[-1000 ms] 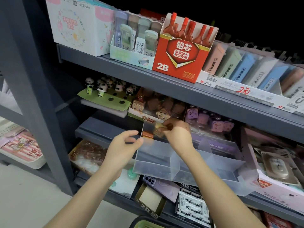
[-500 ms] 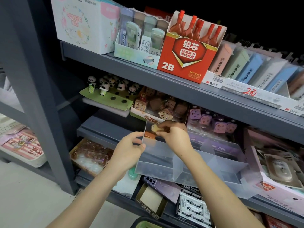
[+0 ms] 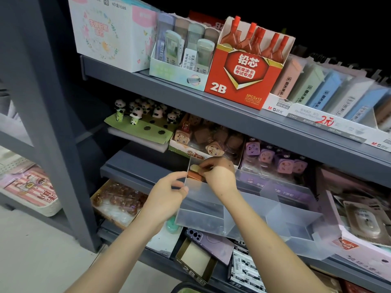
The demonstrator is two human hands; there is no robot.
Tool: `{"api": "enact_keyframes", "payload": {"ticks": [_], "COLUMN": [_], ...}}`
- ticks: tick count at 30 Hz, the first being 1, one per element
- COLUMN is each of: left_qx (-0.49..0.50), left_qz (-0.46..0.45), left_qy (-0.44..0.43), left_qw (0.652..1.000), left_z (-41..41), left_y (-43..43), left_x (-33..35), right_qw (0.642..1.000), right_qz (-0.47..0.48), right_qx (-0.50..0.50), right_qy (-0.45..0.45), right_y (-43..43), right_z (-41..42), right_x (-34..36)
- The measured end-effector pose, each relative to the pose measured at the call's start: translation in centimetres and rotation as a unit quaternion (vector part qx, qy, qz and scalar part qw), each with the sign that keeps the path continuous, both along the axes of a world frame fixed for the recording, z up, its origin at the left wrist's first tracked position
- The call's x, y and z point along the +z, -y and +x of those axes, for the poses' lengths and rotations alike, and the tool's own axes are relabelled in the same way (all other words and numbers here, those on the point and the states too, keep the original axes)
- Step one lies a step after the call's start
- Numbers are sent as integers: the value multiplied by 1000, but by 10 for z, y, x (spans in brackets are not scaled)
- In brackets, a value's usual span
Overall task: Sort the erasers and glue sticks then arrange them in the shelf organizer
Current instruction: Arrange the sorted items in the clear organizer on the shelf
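Observation:
A clear plastic organizer (image 3: 249,216) with several compartments sits on the middle shelf, jutting past its front edge. My left hand (image 3: 167,195) pinches the organizer's left wall near its far corner. My right hand (image 3: 218,172) reaches into the far-left compartment and pinches a small pale yellow eraser (image 3: 194,167). Just below it, an orange-brown eraser (image 3: 193,175) lies against the compartment's back wall. The other compartments look bare.
Behind the organizer stand a box of brown toast-shaped erasers (image 3: 211,140) and purple ones (image 3: 273,159). Panda figures (image 3: 137,113) sit at the left. The upper shelf holds a red 2B lead box (image 3: 243,72). A grey upright post (image 3: 53,123) stands at left.
My left hand moved right and took hold of the organizer's left wall. My right hand stayed in the far-left compartment with the pale eraser. The camera shifted slightly.

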State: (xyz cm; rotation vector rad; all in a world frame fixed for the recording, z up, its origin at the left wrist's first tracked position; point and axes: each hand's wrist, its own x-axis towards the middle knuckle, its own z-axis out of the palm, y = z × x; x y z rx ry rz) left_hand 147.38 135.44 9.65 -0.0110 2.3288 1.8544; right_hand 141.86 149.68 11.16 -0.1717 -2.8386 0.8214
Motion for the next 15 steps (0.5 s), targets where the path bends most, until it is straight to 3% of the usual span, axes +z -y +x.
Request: {"api": "enact_keyframes", "payload": {"ticks": [4, 10, 15], "left_qx": [1, 2, 20], "left_qz": [2, -1, -30], "left_qy": [3, -2, -30], "left_qw": [1000, 1000, 999], "left_z": [0, -2, 1], "left_y": [0, 0, -3], "left_x": [0, -2, -1], "right_qw": [999, 995, 999], "right_qz": [-22, -78, -31], "right_qx": [-37, -13, -3], "right_qy": [28, 66, -13], "right_y": [-3, -6, -11], "right_z": [-4, -4, 27], "right_x": [-2, 1, 14]}}
